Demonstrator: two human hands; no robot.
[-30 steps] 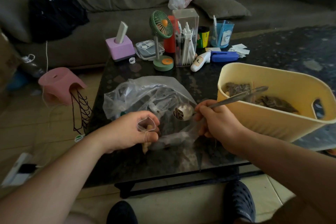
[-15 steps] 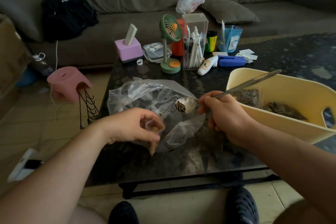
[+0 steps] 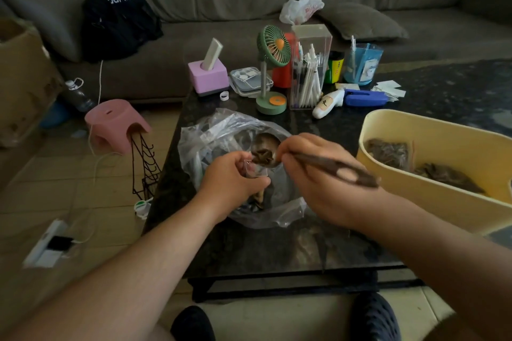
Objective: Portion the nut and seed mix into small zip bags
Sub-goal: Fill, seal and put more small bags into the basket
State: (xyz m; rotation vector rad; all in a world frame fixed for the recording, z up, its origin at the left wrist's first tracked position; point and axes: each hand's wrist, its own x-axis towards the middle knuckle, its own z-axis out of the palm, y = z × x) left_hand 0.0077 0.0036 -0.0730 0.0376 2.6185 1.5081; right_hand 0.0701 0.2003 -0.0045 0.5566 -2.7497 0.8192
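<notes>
Left hand [image 3: 231, 178]: curled round a small zip bag [image 3: 250, 171], mouth held up (bag mostly hidden by fingers).
Right hand [image 3: 318, 174]: gripping spoon [image 3: 266, 156] by its handle.
Spoon bowl: loaded with seeds, just beside the bag mouth.
Large clear bag [image 3: 221, 133]: on dark table [image 3: 277, 243], beneath both hands.
Yellow tub [image 3: 443, 202]: right, holding filled bags.

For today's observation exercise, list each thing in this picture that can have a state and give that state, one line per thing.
left hand: gripping a small zip bag.
small zip bag: mouth held open, right by the spoon.
right hand: holding the spoon.
spoon: loaded with mix.
large plastic bag: open, crumpled on the table.
yellow tub: open, holding filled bags.
green fan: upright; running or not, cannot tell.
</notes>
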